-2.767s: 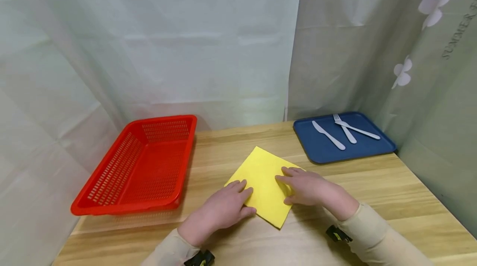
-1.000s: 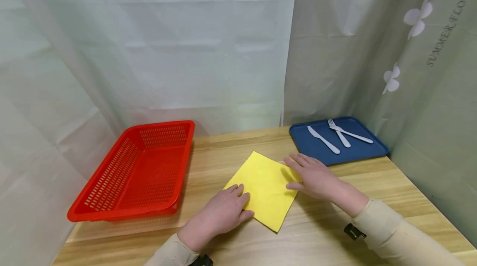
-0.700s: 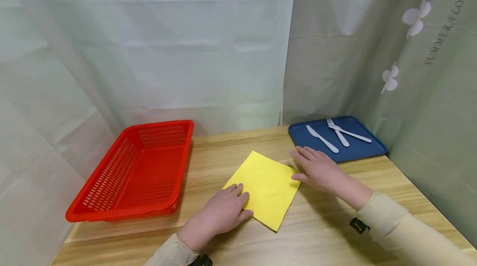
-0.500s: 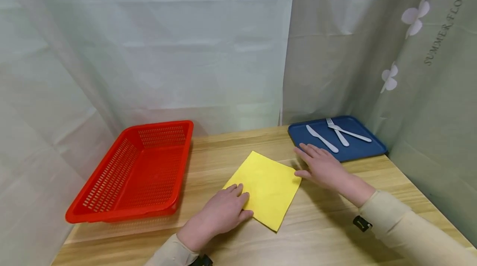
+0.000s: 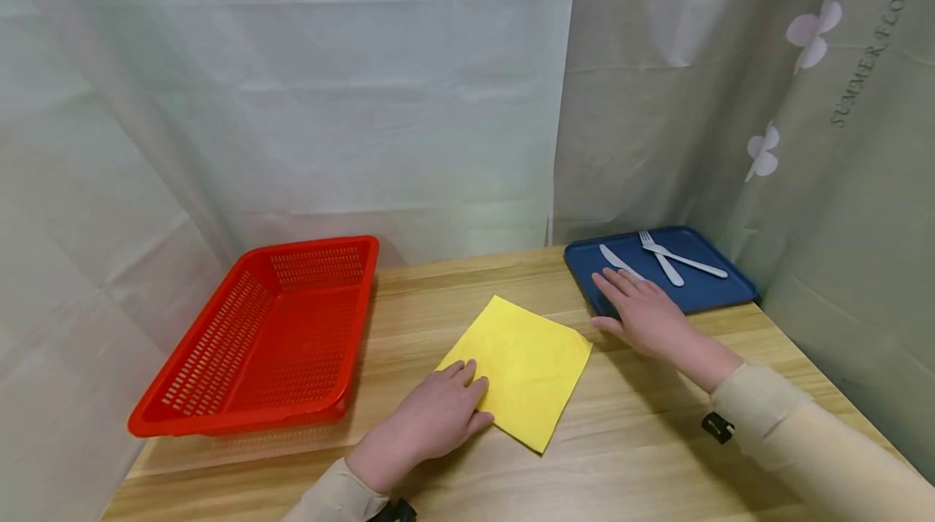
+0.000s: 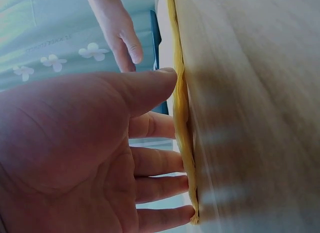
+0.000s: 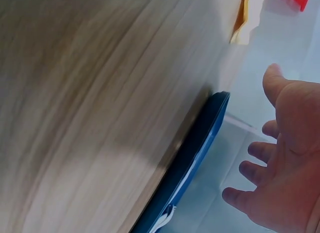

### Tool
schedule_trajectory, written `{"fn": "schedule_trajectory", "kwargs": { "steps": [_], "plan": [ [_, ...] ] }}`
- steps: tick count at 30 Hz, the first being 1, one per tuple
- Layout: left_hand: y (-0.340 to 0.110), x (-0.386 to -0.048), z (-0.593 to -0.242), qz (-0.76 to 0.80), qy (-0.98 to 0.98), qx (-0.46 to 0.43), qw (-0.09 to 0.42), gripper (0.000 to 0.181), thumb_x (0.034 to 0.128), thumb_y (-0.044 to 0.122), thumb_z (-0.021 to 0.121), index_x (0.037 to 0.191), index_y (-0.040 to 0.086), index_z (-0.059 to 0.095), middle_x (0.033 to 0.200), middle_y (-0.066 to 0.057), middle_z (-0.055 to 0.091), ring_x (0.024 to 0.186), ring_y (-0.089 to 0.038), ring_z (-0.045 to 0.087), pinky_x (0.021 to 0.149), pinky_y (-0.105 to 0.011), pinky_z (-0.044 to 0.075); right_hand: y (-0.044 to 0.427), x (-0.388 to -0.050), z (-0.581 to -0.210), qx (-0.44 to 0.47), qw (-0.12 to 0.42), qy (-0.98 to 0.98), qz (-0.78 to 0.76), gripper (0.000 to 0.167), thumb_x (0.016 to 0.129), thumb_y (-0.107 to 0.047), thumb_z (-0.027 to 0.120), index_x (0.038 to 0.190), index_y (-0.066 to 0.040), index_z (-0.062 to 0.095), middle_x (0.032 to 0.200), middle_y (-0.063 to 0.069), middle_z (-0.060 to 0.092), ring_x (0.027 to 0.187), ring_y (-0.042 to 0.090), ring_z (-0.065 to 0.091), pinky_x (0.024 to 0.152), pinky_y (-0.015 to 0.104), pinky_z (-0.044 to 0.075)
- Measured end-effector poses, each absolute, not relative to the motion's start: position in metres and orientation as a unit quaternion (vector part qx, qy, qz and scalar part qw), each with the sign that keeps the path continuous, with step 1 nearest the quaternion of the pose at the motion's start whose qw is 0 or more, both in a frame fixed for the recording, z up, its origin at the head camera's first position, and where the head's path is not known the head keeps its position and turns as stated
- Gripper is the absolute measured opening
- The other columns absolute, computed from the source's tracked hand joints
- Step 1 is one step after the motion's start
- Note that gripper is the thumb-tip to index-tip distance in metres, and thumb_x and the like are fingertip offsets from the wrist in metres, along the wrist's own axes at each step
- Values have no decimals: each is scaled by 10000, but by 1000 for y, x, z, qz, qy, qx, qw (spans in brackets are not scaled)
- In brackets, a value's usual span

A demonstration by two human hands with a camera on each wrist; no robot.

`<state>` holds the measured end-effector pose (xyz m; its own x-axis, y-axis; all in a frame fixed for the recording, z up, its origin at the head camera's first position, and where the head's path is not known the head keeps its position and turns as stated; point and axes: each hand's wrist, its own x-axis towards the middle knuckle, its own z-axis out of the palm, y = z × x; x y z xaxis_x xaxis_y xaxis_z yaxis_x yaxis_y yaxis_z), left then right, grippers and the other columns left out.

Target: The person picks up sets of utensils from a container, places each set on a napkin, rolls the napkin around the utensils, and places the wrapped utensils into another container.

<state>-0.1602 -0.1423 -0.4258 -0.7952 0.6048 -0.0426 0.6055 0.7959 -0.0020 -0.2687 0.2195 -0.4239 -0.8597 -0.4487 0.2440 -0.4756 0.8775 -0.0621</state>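
Your spread left hand [image 5: 438,418] touches the yellow cloth [image 5: 529,368] on the tabletop [image 5: 409,291]; only the left wrist view shows its raised palm. The right wrist view shows your spread right hand [image 5: 648,317] clear of the blue tray [image 5: 716,291], which holds white cutlery [image 5: 690,262]. The red basket [image 5: 307,335] stands left of the cloth.

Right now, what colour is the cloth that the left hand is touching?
The cloth is bright yellow; it shows best in the head view.
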Motion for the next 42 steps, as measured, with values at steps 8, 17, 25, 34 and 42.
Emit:
{"fn": "schedule_trajectory", "kwargs": {
  "steps": [8, 17, 25, 34, 42],
  "plan": [
    [-143, -161, -425, -10, 947, 320, 25, 512, 1082, 435, 709, 1421, 52, 689, 1523, -235, 611, 1405, -413, 586, 1114, -565, 524, 226, -279, -416, 218, 85, -971, 48, 779, 1091, -451, 687, 1676, -10, 424, 1702, 278, 405, 1568, 504, 373, 1233, 712, 311],
    [-143, -161, -424, -5, 948, 315, 32, 517, 1082, 431, 709, 1435, 53, 684, 1539, -233, 601, 1422, -412, 573, 1131, -567, 510, 233, -291, -411, 209, 73, -975, 36, 791, 1100, -486, 657, 1664, 20, 427, 1689, 311, 402, 1548, 546, 373, 1229, 710, 320],
    [-143, -160, -423, -5, 947, 320, 28, 517, 1078, 429, 717, 1428, 49, 686, 1532, -239, 606, 1413, -412, 583, 1111, -569, 526, 242, -299, -417, 187, 56, -980, 33, 807, 1106, -492, 645, 1670, 33, 403, 1691, 324, 387, 1550, 551, 365, 1224, 735, 306],
    [-142, -159, -423, -10, 946, 323, 25, 509, 1074, 427, 720, 1415, 51, 690, 1522, -238, 612, 1400, -413, 591, 1098, -569, 536, 249, -305, -422, 173, 46, -983, 28, 802, 1112, -478, 640, 1665, 51, 399, 1681, 345, 384, 1539, 559, 373, 1225, 737, 299],
    [-142, -158, -422, -10, 947, 320, 26, 496, 1080, 409, 715, 1427, 56, 685, 1532, -236, 605, 1411, -416, 584, 1104, -575, 529, 253, -311, -424, 152, 48, -987, 27, 776, 1105, -454, 661, 1625, 80, 444, 1642, 353, 435, 1505, 565, 418, 1208, 736, 330]
  ]
}}
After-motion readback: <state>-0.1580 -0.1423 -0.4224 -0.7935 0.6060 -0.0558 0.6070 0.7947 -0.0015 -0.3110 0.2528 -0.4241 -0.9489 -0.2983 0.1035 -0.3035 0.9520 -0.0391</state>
